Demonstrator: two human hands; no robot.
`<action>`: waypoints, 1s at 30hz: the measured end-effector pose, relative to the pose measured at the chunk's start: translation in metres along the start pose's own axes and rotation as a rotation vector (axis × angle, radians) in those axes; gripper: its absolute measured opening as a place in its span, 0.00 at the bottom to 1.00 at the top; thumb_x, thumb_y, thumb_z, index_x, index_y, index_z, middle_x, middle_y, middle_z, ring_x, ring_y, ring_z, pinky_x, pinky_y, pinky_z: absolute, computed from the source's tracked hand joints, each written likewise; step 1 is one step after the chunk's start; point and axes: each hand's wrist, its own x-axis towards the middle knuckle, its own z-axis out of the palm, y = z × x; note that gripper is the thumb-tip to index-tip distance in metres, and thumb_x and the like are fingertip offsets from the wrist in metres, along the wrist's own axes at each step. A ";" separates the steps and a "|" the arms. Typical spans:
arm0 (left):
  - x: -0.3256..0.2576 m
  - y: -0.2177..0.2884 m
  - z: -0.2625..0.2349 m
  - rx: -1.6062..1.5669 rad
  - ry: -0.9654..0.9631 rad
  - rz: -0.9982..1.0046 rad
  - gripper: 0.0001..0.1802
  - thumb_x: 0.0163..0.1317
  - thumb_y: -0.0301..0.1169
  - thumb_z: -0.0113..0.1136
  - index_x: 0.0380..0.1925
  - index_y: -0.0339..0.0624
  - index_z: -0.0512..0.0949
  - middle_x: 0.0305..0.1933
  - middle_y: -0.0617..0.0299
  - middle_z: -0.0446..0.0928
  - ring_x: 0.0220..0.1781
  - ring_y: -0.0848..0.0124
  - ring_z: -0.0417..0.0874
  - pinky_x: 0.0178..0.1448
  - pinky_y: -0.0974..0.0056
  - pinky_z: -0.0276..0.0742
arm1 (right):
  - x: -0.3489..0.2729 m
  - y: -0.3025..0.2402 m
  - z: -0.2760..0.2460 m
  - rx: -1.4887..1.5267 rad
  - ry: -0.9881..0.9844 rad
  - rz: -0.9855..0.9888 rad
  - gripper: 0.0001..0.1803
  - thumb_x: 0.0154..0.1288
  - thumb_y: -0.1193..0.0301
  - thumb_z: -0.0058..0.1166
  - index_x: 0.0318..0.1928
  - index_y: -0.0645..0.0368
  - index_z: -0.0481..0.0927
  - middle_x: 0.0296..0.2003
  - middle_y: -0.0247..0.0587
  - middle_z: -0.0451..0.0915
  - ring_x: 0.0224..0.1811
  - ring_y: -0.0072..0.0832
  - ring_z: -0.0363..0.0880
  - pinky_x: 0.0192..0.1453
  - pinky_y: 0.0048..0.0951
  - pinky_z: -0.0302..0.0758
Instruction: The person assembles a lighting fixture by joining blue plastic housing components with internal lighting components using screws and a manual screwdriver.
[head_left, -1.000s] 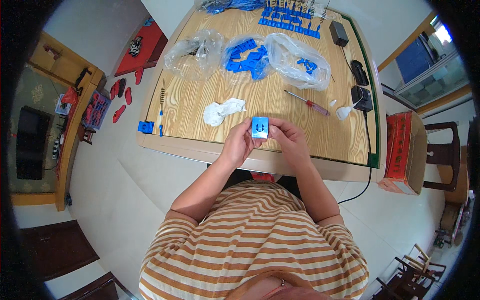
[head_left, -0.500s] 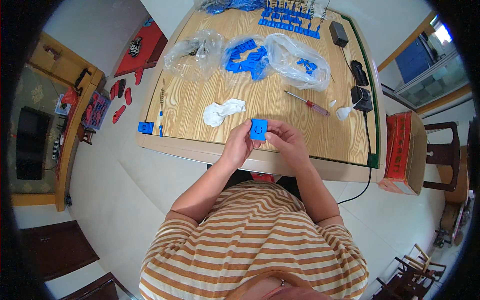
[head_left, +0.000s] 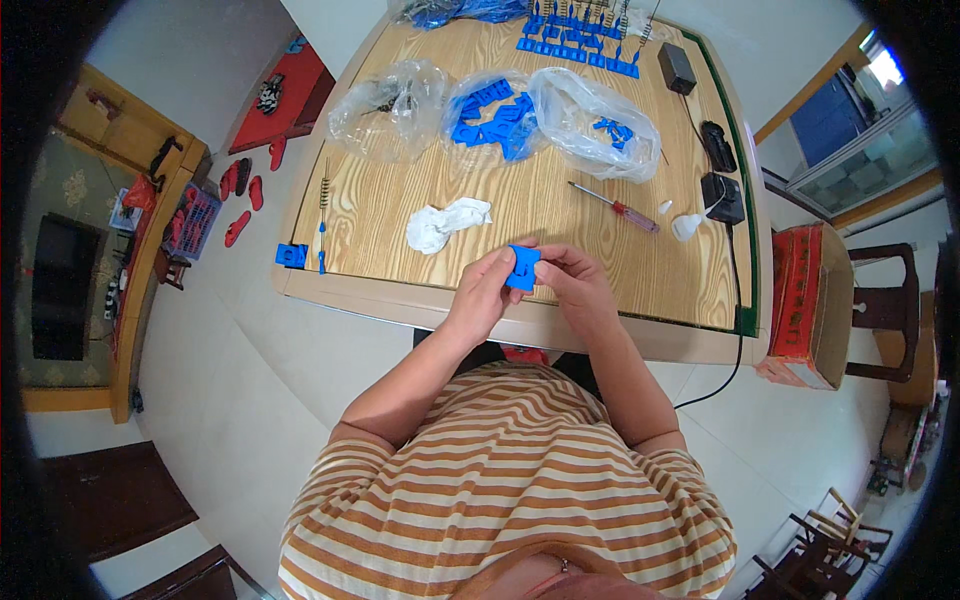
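Note:
Between my two hands, above the table's front edge, is a small flat blue plastic piece (head_left: 523, 270) with a curved slot in its face. My left hand (head_left: 485, 288) pinches its left side, thumb on top. My right hand (head_left: 578, 283) grips its right edge with thumb and fingers. Beyond the hands lies a crumpled white tissue (head_left: 447, 224). At the table's left front corner sit another blue plastic piece (head_left: 291, 255) and a thin rod with a spring and blue end (head_left: 323, 225).
Clear plastic bags hold dark bits (head_left: 388, 112), blue parts (head_left: 492, 120) and small blue pieces (head_left: 615, 132). A screwdriver (head_left: 615, 207) lies to the right, near a black adapter (head_left: 722, 197) with a cable. Blue parts with springs (head_left: 580, 45) stand in rows at the back.
The blue piece has tilted and shifted slightly right and down in my fingers. My left thumb has moved further over its upper left corner.

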 end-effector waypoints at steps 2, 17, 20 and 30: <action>0.001 -0.001 0.003 -0.113 0.010 -0.025 0.24 0.72 0.42 0.38 0.55 0.34 0.69 0.32 0.62 0.75 0.26 0.77 0.69 0.31 0.73 0.66 | 0.001 0.004 -0.004 0.119 -0.059 -0.014 0.12 0.63 0.73 0.53 0.46 0.64 0.78 0.38 0.34 0.80 0.38 0.19 0.76 0.46 0.24 0.72; 0.001 -0.007 -0.009 -0.461 -0.194 -0.165 0.24 0.72 0.43 0.36 0.59 0.37 0.63 0.48 0.48 0.76 0.46 0.59 0.82 0.51 0.56 0.79 | 0.005 0.006 -0.006 0.207 0.011 0.090 0.15 0.63 0.72 0.54 0.49 0.63 0.77 0.40 0.36 0.80 0.39 0.21 0.77 0.44 0.23 0.74; 0.002 -0.015 -0.011 -0.489 -0.201 -0.120 0.23 0.72 0.43 0.36 0.55 0.36 0.66 0.47 0.47 0.76 0.45 0.60 0.81 0.50 0.57 0.79 | 0.005 0.006 -0.003 0.208 0.042 0.102 0.15 0.63 0.71 0.54 0.49 0.63 0.77 0.37 0.35 0.80 0.35 0.20 0.77 0.40 0.22 0.74; 0.000 -0.017 -0.009 -0.519 -0.176 -0.086 0.21 0.72 0.41 0.37 0.53 0.35 0.67 0.41 0.51 0.77 0.39 0.66 0.80 0.46 0.64 0.78 | 0.006 0.008 -0.005 0.156 0.023 0.047 0.14 0.63 0.71 0.54 0.48 0.63 0.78 0.31 0.33 0.79 0.28 0.18 0.74 0.32 0.22 0.73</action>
